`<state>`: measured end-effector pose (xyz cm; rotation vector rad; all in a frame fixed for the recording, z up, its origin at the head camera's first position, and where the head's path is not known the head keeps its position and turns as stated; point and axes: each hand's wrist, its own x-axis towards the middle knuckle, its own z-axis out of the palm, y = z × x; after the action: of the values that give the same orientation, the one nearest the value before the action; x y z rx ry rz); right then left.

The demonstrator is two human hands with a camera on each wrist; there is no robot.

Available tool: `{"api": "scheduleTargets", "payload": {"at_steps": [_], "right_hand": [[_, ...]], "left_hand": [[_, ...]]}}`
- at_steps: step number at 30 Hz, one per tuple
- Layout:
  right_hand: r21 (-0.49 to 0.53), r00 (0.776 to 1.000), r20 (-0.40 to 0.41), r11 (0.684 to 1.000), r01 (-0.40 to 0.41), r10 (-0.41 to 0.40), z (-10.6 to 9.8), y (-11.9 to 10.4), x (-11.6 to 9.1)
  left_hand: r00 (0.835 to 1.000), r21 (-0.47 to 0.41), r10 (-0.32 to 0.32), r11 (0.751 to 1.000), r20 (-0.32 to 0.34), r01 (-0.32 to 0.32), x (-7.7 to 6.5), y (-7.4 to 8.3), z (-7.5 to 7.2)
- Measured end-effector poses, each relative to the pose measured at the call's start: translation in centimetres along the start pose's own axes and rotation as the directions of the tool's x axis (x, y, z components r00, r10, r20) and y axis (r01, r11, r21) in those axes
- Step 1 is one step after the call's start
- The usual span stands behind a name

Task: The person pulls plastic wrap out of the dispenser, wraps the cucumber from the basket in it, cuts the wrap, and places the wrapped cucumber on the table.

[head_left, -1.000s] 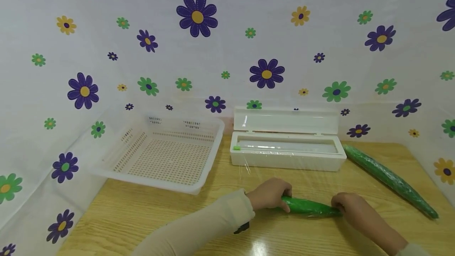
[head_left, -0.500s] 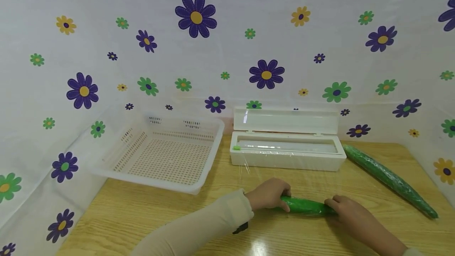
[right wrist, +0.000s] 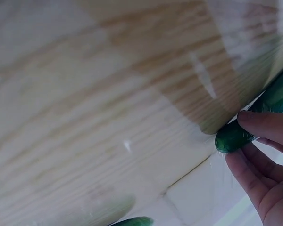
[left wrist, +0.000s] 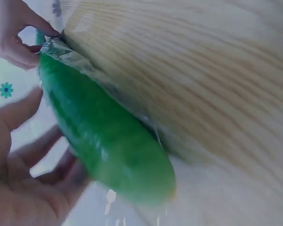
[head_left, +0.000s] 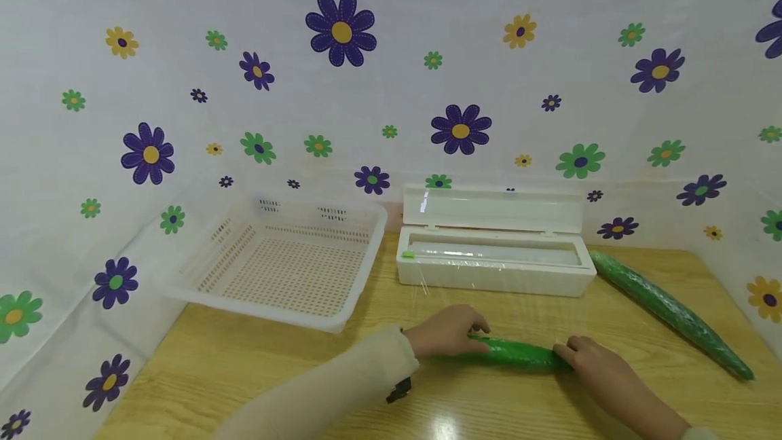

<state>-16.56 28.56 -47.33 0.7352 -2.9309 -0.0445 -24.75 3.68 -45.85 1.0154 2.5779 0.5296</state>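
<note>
A green cucumber (head_left: 519,353), partly covered in clear plastic wrap, lies across the front of the wooden table. My right hand (head_left: 601,365) pinches its narrow right end; in the right wrist view the thumb (right wrist: 264,125) is on one side and fingers on the other. My left hand (head_left: 449,331) is at the cucumber's left part with its fingers loosely spread. In the left wrist view the left fingers (left wrist: 42,146) lie along the cucumber's side, not closed round it. Clear film (head_left: 507,311) stretches from the wrap box (head_left: 495,278) toward the cucumber.
The white wrap box stands with its lid (head_left: 491,209) up and a film roll (head_left: 489,251) inside. A white perforated basket (head_left: 360,290) is at the back left. Another wrapped cucumber (head_left: 672,314) lies slanted at the right. A flowered sheet (head_left: 379,80) hangs behind the table (head_left: 256,372).
My left hand has loosened its grip and slid left along the cucumber, so more green shows. My right hand has moved left from the tip and settled on the narrow end.
</note>
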Motion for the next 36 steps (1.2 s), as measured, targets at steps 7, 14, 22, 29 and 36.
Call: {"api": "scheduleTargets", "payload": {"at_steps": [7,14,22,29,36], "right_hand": [[0.007,1.000,0.023,1.000,-0.009,0.009,0.1,0.0,0.2],[0.003,1.000,0.015,1.000,-0.004,0.004,0.0,0.2,0.4],[-0.013,0.999,0.039,1.000,0.005,-0.004,-0.1,0.1,0.7],[-0.001,0.997,0.074,1.000,0.000,0.000,-0.2,0.2,0.8],[0.011,0.995,0.101,1.000,-0.001,0.000,-0.5,0.4,1.0]], "left_hand": [[0.981,0.175,-0.059,0.980,-0.184,0.092,-4.5,-0.9,-2.2],[0.996,0.374,-0.050,0.924,-0.075,0.075,-7.4,-2.8,-1.9],[0.995,0.452,-0.008,0.891,-0.100,0.052,-7.9,-3.1,-0.1],[0.979,0.397,0.053,0.917,-0.198,0.031,-7.4,-3.3,-1.1],[0.978,0.214,0.018,0.976,-0.206,0.027,-6.6,-3.5,-2.8]]}}
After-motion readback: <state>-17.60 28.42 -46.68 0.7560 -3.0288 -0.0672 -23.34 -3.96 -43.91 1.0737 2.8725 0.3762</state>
